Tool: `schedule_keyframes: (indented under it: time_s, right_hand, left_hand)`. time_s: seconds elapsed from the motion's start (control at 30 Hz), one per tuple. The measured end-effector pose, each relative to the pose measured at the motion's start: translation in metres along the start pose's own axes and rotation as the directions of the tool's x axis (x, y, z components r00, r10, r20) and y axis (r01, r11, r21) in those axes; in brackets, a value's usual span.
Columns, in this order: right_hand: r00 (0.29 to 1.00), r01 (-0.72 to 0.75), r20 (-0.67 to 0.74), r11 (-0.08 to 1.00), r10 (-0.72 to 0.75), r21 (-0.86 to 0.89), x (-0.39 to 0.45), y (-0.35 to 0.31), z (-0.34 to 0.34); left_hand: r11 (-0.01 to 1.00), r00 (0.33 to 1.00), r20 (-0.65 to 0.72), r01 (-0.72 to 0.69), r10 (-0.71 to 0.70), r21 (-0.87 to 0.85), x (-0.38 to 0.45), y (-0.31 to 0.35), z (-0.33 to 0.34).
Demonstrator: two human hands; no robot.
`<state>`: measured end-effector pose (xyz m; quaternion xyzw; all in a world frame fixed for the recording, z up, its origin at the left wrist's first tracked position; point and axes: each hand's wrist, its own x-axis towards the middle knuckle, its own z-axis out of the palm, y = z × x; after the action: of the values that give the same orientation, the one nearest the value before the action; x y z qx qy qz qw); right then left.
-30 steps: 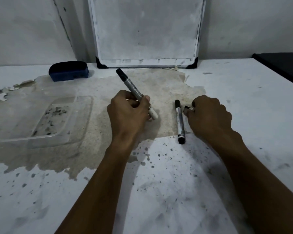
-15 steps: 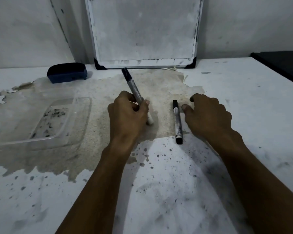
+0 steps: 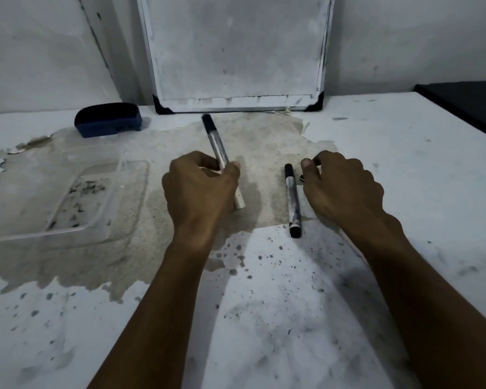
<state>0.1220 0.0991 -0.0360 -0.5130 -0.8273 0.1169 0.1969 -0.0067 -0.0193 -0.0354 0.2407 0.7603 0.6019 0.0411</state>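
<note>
My left hand [image 3: 199, 192] grips a grey marker [image 3: 216, 144] around its lower half. The marker's black cap points up and away toward the whiteboard, and its white end sticks out below my fingers. A second marker [image 3: 292, 200], black at both ends, lies flat on the table just left of my right hand [image 3: 343, 189]. That hand hovers with curled fingers, its thumb tip close to the lying marker's far end. A small dark piece [image 3: 302, 178] shows under the thumb; I cannot tell whether it is held.
A smudged whiteboard [image 3: 236, 51] leans on the wall at the back. A dark blue eraser [image 3: 107, 119] sits at the back left. A clear plastic lid [image 3: 76, 200] lies on the left. The table [image 3: 404, 164] is stained and peeling, with a dark surface [image 3: 466, 105] at the far right.
My left hand tilted its marker more upright. My right hand shifted slightly, its thumb coming up beside the lying marker's far end. The lying marker has not moved.
</note>
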Motion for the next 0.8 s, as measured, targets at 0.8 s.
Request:
schedule_keyframes:
  time_s: [0.8]
  right_hand:
    - [0.999,-0.003,-0.048,0.989,0.011,0.150,-0.002,-0.002,-0.008]
  left_hand:
    - [0.957,0.924,0.335,0.247,-0.186,-0.151,0.006,0.002,-0.012]
